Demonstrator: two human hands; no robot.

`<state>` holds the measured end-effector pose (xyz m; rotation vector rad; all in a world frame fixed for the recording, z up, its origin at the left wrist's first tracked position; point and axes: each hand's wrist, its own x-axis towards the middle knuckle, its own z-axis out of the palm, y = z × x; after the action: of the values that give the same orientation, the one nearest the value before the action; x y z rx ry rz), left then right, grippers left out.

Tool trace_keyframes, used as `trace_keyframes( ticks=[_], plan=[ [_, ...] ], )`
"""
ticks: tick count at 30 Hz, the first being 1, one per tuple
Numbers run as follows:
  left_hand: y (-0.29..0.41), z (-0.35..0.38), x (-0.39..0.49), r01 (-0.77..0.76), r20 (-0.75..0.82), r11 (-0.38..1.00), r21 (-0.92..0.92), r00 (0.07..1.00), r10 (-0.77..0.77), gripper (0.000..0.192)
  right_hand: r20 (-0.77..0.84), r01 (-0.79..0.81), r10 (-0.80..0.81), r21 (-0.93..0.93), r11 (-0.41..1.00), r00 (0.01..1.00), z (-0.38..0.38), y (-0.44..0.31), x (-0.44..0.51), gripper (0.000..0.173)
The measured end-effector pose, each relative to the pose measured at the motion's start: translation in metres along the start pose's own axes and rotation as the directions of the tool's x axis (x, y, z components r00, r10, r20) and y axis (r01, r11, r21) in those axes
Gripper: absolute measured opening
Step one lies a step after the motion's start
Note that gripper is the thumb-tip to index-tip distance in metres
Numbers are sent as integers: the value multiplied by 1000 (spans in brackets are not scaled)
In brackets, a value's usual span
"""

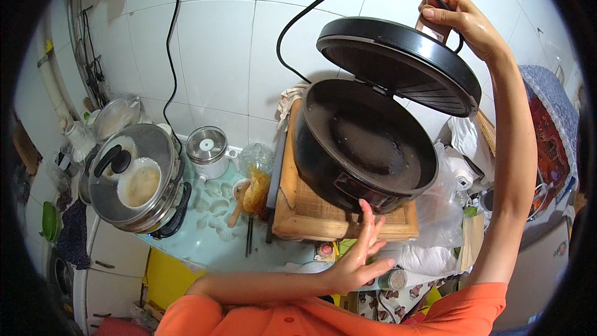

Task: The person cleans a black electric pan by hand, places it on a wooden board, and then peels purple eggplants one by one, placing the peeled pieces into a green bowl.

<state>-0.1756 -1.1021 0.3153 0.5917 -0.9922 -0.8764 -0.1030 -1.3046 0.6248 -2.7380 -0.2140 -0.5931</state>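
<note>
A black electric griddle pan, deep and round, has its hinged lid raised, with ridges on the lid's inner face. My right hand grips the brownish handle on the lid's upper right, which bears a label. A black power cord arches from behind the pan to that hand. The pan's dark inside shows a few small specks and no food. My left hand has its fingers spread, its index fingertip at the pan's lower front; whether it touches I cannot tell. Under the pan is a bamboo-framed stand.
At left, a steamer pot under a glass lid sits on a cooker. Between it and the stand are a small white appliance, a wooden-handled utensil and dark chopsticks. Plastic bags crowd the right. A tiled wall rises behind.
</note>
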Motion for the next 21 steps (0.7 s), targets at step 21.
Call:
trace_keyframes(
  ticks=[21],
  plan=[
    [101,-111,-41,88,-418,900,427,902,110,18,121,-100,100,-9,995,988,78,-38,-99,19]
  ],
)
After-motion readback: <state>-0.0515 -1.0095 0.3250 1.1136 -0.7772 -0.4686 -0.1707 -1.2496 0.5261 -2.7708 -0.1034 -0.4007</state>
